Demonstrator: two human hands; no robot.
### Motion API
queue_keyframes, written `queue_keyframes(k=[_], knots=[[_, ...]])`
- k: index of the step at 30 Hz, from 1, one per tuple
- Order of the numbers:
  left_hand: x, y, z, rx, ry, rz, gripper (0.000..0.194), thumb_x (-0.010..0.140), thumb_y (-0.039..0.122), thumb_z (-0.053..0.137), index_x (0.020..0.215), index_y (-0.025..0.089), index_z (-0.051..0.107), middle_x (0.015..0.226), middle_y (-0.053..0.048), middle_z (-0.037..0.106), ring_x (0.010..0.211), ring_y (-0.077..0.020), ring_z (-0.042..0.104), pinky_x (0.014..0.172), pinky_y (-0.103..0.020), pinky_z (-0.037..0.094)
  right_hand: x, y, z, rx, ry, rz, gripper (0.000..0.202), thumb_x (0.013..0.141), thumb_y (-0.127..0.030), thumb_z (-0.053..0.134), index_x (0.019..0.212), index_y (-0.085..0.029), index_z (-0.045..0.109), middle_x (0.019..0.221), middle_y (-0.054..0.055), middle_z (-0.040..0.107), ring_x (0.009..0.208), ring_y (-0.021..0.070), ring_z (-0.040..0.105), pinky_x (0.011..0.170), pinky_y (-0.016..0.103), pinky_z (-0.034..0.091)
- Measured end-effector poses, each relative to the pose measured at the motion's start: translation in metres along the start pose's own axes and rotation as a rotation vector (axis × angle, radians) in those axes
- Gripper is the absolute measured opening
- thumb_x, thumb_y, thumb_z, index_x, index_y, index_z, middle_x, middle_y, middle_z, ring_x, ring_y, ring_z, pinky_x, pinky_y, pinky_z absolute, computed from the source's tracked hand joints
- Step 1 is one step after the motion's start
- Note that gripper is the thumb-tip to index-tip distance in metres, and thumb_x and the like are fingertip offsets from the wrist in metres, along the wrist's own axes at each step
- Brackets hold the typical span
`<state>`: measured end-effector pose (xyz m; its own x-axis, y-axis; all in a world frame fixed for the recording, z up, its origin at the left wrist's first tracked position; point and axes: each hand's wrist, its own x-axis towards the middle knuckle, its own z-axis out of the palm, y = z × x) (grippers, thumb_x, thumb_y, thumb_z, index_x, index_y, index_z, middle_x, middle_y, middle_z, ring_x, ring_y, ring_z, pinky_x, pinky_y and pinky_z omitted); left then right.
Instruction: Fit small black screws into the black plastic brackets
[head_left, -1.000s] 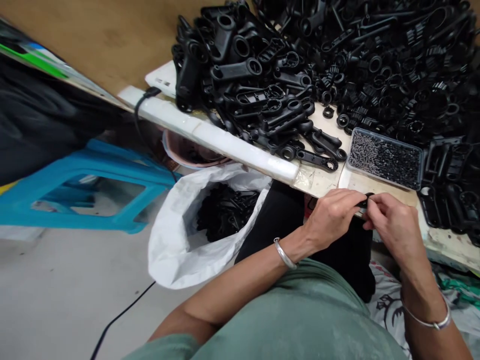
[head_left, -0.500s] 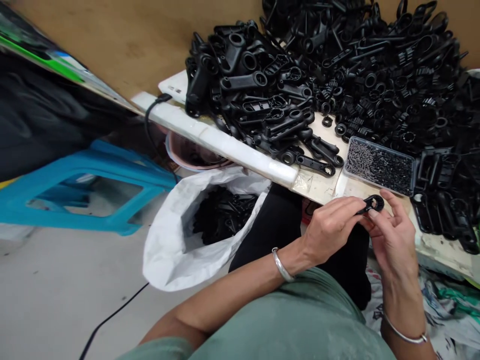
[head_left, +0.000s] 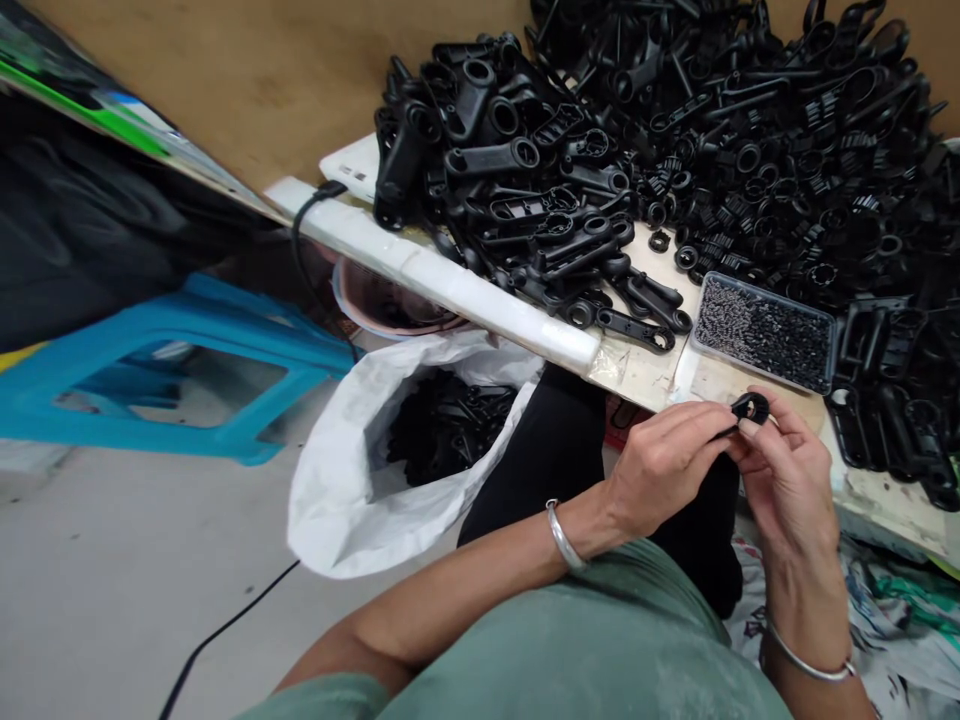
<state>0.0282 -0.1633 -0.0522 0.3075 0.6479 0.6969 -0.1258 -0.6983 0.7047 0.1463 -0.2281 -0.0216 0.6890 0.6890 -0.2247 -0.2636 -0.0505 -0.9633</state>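
Note:
Both hands hold one black plastic lever-like part [head_left: 762, 406] with a round ring end, just in front of the table edge. My left hand [head_left: 667, 455] pinches its narrow end, which the fingers mostly hide. Around the ring end, the thumb and fingers of my right hand [head_left: 787, 465] are closed. Beyond the hands, a clear shallow box [head_left: 765, 335] of small dark and greyish pieces, apparently screws, sits on the table. Similar black arm-shaped parts [head_left: 641, 328] lie to its left, and small black toothed rings [head_left: 659, 241] lie behind it.
A large heap of black plastic parts [head_left: 675, 90] covers the back of the table. More black parts [head_left: 892, 420] lie at the right. Left of my legs stands an open white sack [head_left: 330, 500] holding black pieces. A blue plastic stool [head_left: 225, 330] and a black cable [head_left: 225, 635] are farther left.
The ring end has turned slightly between my fingers, and my right fingers have curled closer around it. My hands stay in nearly the same place.

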Motion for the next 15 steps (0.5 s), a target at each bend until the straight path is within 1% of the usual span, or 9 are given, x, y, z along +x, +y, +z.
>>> queue_keyframes(k=[3, 6, 9, 12, 15], knots=[[-0.0004, -0.0003, 0.0005, 0.011, -0.011, -0.003, 0.015, 0.090, 0.009, 0.064, 0.104, 0.011, 0.066, 0.101, -0.009, 0.076, 0.096, -0.0156, 0.073, 0.091, -0.027, 0.062, -0.0021, -0.0008, -0.0026, 0.012, -0.039, 0.024, 0.039, 0.068, -0.023, 0.083, 0.105, -0.022, 0.071, 0.094, 0.002, 0.072, 0.084, 0.0134, 0.068, 0.071, 0.024, 0.059], [-0.0006, 0.0009, 0.0013, 0.017, -0.018, 0.000, 0.014, 0.090, 0.010, 0.063, 0.104, 0.012, 0.066, 0.100, -0.008, 0.076, 0.096, -0.0153, 0.073, 0.091, -0.027, 0.062, -0.0042, -0.0018, -0.0044, -0.034, -0.023, -0.003, 0.037, 0.071, -0.026, 0.081, 0.106, -0.021, 0.071, 0.095, 0.003, 0.072, 0.086, 0.0159, 0.069, 0.072, 0.029, 0.061], [-0.0004, 0.0037, 0.0018, 0.008, -0.016, 0.017, 0.014, 0.091, 0.011, 0.062, 0.104, 0.014, 0.066, 0.099, -0.007, 0.076, 0.095, -0.0150, 0.073, 0.090, -0.028, 0.062, -0.0057, -0.0027, -0.0041, -0.094, 0.014, -0.042, 0.038, 0.070, -0.027, 0.080, 0.106, -0.019, 0.071, 0.093, 0.005, 0.072, 0.081, 0.0173, 0.069, 0.068, 0.031, 0.061], [0.0001, 0.0067, 0.0020, 0.007, -0.028, 0.041, 0.014, 0.092, 0.009, 0.061, 0.104, 0.013, 0.066, 0.100, -0.007, 0.076, 0.096, -0.0153, 0.073, 0.090, -0.029, 0.063, -0.0061, -0.0027, -0.0017, -0.130, 0.051, -0.080, 0.038, 0.068, -0.024, 0.078, 0.105, -0.018, 0.071, 0.088, 0.004, 0.072, 0.075, 0.0154, 0.068, 0.065, 0.028, 0.059], [0.0006, 0.0073, 0.0016, 0.025, -0.041, 0.056, 0.013, 0.092, 0.009, 0.060, 0.103, 0.013, 0.065, 0.099, -0.008, 0.076, 0.096, -0.0152, 0.073, 0.090, -0.029, 0.063, -0.0053, -0.0015, 0.0015, -0.118, 0.097, -0.069, 0.038, 0.064, -0.023, 0.078, 0.101, -0.018, 0.071, 0.082, 0.003, 0.070, 0.068, 0.0135, 0.065, 0.063, 0.027, 0.057]])
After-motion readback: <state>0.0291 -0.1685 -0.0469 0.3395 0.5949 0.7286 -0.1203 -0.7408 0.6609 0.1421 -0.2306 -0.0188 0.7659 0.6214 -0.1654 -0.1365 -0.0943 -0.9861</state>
